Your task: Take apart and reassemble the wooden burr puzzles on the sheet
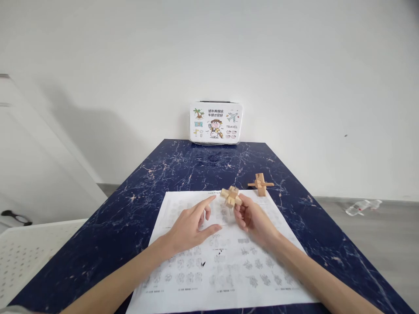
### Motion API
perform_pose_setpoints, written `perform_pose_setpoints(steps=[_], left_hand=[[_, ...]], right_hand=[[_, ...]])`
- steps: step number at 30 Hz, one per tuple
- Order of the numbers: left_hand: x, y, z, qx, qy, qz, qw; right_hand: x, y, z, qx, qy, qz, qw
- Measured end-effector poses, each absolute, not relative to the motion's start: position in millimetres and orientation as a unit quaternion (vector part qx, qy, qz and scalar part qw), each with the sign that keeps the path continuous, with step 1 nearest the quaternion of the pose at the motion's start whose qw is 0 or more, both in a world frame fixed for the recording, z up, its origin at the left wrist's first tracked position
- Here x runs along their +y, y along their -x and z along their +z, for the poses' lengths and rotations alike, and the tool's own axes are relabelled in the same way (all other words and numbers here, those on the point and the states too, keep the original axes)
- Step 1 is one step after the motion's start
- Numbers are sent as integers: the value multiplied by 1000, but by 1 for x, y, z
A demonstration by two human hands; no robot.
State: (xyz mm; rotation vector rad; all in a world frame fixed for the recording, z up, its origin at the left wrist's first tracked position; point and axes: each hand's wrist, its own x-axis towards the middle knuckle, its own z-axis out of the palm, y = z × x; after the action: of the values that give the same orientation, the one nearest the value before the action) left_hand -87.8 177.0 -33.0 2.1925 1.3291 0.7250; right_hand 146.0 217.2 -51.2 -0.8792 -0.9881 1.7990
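Between the fingertips of my right hand [253, 218] is a light wooden interlocking puzzle [231, 197], made of short crossed blocks. It is held above the upper part of a large printed sheet [229, 301] with rows of small grey diagrams. My left hand [193, 220] is over the sheet to the left of the puzzle, thumb and index finger apart, holding nothing. A second wooden puzzle [261, 185], with crossing pieces and a dark mark on its upright block, stands at the sheet's top right edge.
A dark blue marbled table [157, 174] bears the sheet. At its far end, a white case [216, 123] with cartoon prints leans against the wall. A white perforated chair seat [29, 253] is at lower left; a clear plastic bottle [358, 207] lies on the floor at right.
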Motion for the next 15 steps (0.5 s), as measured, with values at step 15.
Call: perform_pose_setpoints(steps=[15], left_hand=[[176, 86, -32, 477, -828, 214, 205]], right_hand=[[229, -155, -53, -282, 343, 759, 476]])
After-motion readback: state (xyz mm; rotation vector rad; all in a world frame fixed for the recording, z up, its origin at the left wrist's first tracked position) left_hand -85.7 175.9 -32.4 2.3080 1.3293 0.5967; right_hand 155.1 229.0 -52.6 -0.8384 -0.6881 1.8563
